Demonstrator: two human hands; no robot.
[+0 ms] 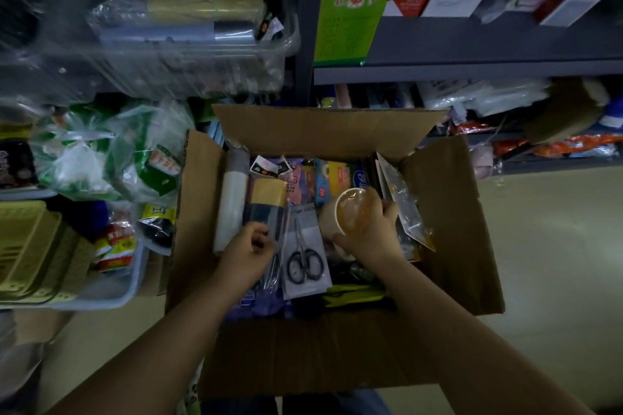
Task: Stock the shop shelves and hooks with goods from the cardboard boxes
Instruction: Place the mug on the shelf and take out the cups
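**Both hands down in the open box**

Down below the shelf (472,74), an open cardboard box (448,222) sits on the pale floor, flaps spread, packed with wrapped goods. The left hand (247,253) reaches into its left side, and its curled fingers pinch the near end of a clear-wrapped pack of rolls (266,209), yellow on top and dark lower down. Just left of that pack lies a white roll (231,202). The right hand (371,229) is in the middle of the box, fingers curled round a bag of paper cups (347,216) that lies on its side with its round mouth facing up. Between the two hands lies a packet of black-handled scissors (305,253), flat on the other goods. A clear packet with a yellow edge (404,209) leans against the right wall. Left of the box stand a yellow basket (30,246) and green-printed bags (111,152).
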